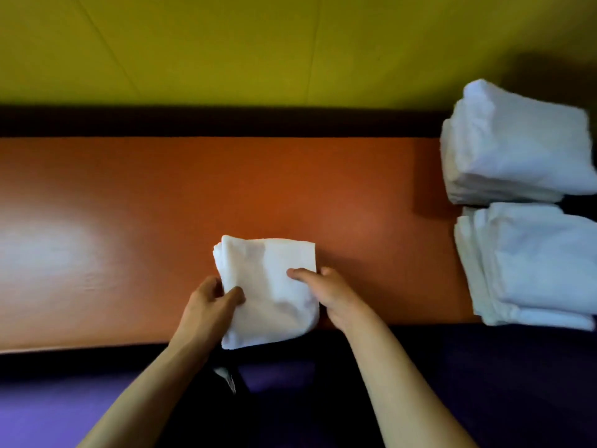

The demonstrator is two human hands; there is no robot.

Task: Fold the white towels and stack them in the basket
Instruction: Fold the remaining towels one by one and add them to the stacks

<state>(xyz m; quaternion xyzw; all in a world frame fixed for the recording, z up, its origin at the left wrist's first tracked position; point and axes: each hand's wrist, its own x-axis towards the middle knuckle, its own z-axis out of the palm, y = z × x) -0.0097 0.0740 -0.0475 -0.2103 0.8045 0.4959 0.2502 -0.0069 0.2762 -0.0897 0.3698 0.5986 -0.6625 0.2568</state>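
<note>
A folded white towel lies on the orange table, its near end hanging over the front edge. My left hand pinches the towel's left edge, thumb on top. My right hand holds the right edge, with a finger lying on the cloth. At the far right stand two stacks of folded white towels, a rear stack and a front stack. No basket shows in view.
A yellow-green wall rises behind the table past a dark strip. A purple floor lies below the front edge. The table's left half carries a bright glare patch.
</note>
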